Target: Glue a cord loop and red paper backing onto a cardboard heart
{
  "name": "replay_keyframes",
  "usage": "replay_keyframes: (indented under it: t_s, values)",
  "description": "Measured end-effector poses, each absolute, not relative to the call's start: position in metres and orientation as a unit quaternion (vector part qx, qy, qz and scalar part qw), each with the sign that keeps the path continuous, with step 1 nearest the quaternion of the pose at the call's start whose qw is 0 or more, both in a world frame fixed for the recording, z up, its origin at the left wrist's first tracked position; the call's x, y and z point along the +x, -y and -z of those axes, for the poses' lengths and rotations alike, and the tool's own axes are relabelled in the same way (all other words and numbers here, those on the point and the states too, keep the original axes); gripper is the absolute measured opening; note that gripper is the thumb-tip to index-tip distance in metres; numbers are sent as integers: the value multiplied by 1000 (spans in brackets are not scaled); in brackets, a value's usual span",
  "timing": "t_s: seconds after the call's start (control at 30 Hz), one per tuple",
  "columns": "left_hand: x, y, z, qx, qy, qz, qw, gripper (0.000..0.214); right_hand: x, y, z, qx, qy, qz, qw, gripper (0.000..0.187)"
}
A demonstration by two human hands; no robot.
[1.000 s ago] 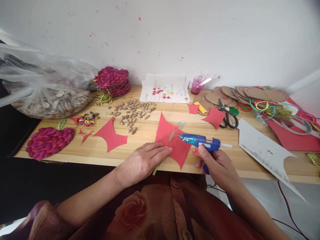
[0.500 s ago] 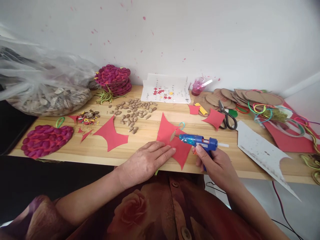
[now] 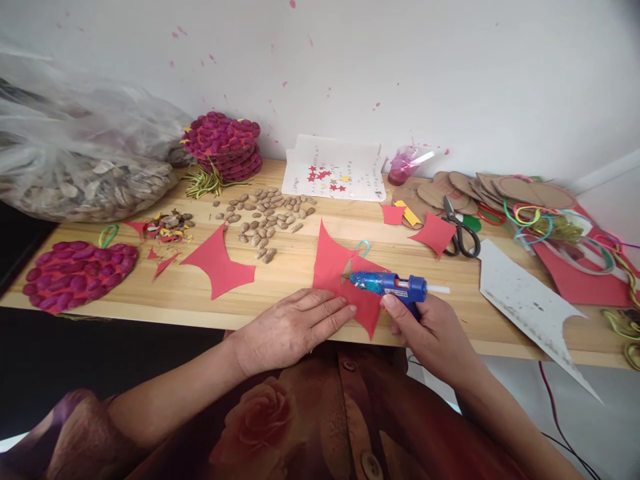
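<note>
My right hand is wrapped round a blue glue gun, a white glue stick poking from its back end. The gun's nozzle points left, over a narrow strip of brown cardboard that shows between red paper pieces. Flat on the lower part of this red paper lies my left hand, fingers stretched out and pressing it to the table. A turquoise loop sticks out at the paper's upper edge. Left of it rests another curved red paper cutout.
Loose peanuts are scattered behind my left hand. A peanut-covered magenta heart lies at left, near a plastic bag. Scissors, cardboard discs and a white card are at right. A cup of red liquid stands by the wall.
The glue gun has moved slightly left along the cardboard strip, in my right hand. My left hand stays on the red paper. The camera view has shifted a little.
</note>
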State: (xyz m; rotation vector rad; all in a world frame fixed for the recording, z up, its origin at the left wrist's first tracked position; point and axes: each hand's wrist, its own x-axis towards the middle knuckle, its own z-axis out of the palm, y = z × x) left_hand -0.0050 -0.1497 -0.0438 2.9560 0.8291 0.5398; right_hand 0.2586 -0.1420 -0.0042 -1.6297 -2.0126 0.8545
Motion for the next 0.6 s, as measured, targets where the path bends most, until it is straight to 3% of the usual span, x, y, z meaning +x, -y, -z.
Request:
replay_keyframes:
  t_s: [0.6]
  values:
    - [-5, 151, 47, 944, -278, -174, 44, 50, 256, 136, 0, -571, 747, -278, 196, 41]
